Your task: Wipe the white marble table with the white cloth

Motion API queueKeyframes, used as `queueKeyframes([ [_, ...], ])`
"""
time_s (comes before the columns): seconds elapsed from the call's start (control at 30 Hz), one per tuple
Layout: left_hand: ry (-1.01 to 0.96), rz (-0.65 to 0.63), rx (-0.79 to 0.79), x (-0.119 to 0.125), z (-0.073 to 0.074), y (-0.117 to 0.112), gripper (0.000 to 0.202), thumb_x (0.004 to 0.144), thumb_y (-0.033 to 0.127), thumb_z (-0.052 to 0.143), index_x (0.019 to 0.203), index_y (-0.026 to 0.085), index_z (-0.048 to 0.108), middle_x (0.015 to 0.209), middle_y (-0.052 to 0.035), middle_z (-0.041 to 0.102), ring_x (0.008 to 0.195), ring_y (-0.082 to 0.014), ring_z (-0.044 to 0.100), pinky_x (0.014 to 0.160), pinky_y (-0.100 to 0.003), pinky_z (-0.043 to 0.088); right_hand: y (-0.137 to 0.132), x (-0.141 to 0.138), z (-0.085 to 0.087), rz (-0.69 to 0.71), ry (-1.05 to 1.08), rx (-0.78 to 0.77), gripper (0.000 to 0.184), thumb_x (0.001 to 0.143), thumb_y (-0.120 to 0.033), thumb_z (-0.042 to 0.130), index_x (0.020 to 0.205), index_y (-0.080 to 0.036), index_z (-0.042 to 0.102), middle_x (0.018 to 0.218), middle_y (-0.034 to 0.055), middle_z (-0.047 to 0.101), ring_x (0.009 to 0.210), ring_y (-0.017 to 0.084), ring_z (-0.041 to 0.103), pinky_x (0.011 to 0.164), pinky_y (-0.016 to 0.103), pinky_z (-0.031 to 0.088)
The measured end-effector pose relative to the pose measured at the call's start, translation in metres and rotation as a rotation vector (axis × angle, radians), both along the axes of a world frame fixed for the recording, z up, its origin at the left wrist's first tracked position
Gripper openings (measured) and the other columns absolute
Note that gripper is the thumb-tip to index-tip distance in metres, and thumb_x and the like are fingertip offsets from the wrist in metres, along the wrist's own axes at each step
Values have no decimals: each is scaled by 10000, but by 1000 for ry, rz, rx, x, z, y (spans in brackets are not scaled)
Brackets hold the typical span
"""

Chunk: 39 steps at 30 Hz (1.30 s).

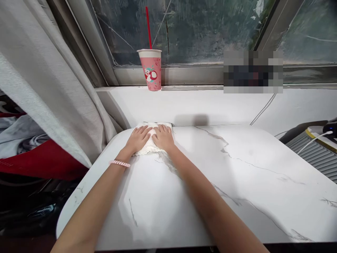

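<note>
Cream-white crinkled cloth (150,147), one piece, lies spread on the far edge of one white marble-patterned table (205,168) with rounded corners, left of the table's middle and close to the white wall (147,109). Two bare hands rest on it side by side, palms down: the left hand (138,137) covers its left part, the right hand (163,136) its right part. Both are flattened, fingers extended and a little apart, neither gripping; the fingertips point towards the wall. One pink coiled band (119,163) circles the left wrist.

Beyond the cloth, one pink-and-white tapered paper cup (153,72) with one red straw (149,28) stands upright on the window ledge (189,88). One pale grey fabric curtain (52,66) hangs at the left. Past the table's right end is one grey ribbed object (313,154), one white cable (313,142) crossing it. A blurred patch hides part of the ledge.
</note>
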State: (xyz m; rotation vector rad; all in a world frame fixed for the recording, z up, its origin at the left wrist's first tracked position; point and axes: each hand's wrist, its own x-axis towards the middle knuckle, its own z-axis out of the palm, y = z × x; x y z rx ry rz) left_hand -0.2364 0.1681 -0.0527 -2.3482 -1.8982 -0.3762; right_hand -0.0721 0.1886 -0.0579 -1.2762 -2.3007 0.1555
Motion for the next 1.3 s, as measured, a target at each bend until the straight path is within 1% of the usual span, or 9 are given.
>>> queueKeyframes([
  [0.13,4,-48,-3,4,-1,-41,500,1007,375,213,1432,224,429,1517,-91,414,1408,-242,345,1164,-510,224,-39,10,-3,10,21,-18,412,963,-265,383,1325,-131,526,1466,148,444,1386,269,321,1164,466,172],
  [0.27,18,-65,1,15,-2,-100,505,1012,386,221,1450,216,404,1527,-99,397,1420,-255,326,1169,-521,219,-93,31,-4,95,29,-44,444,959,-277,380,1363,-142,506,1496,144,415,1415,280,291,1176,494,162],
  [0.47,31,-124,8,35,3,-187,491,1023,376,261,1499,271,319,1550,-54,366,1442,-250,291,1176,-515,247,-177,61,5,186,39,-172,519,941,-286,411,1444,-155,424,1563,148,311,1478,286,167,1196,563,120],
  [0.6,37,-153,-5,37,9,-225,519,1019,358,308,1529,313,227,1565,-26,340,1442,-244,295,1177,-505,267,-215,71,11,273,41,-249,587,939,-295,435,1501,-160,335,1604,145,204,1498,291,63,1201,590,98],
  [0.73,28,-162,-21,35,12,-239,533,1018,357,314,1536,331,192,1568,-13,331,1440,-244,301,1174,-507,281,-229,75,14,351,38,-314,632,951,-345,429,1531,-154,267,1622,142,115,1497,297,-34,1201,598,44],
  [0.9,21,-146,-20,30,11,-242,530,1012,377,323,1530,351,213,1559,2,350,1423,-250,338,1161,-499,311,-232,71,14,346,59,-330,633,941,-325,447,1527,-159,274,1624,137,107,1496,303,-38,1197,607,28],
  [1.03,34,-99,-2,8,7,-250,542,1004,384,325,1531,376,195,1563,24,337,1412,-254,360,1154,-494,327,-235,50,16,397,98,-333,613,940,-317,454,1507,-142,302,1617,170,106,1494,312,-45,1191,612,20],
  [1.17,57,-66,20,-21,6,-260,557,1002,360,308,1534,397,148,1562,32,337,1409,-260,367,1149,-520,318,-234,25,24,479,117,-376,597,938,-304,463,1482,-101,320,1608,212,103,1491,311,-59,1193,596,7],
  [1.3,77,-69,9,-33,5,-262,560,998,347,308,1532,405,146,1563,32,336,1406,-260,371,1146,-520,316,-233,19,29,510,120,-419,580,954,-315,429,1484,-114,304,1618,190,77,1489,287,-84,1199,575,5],
])
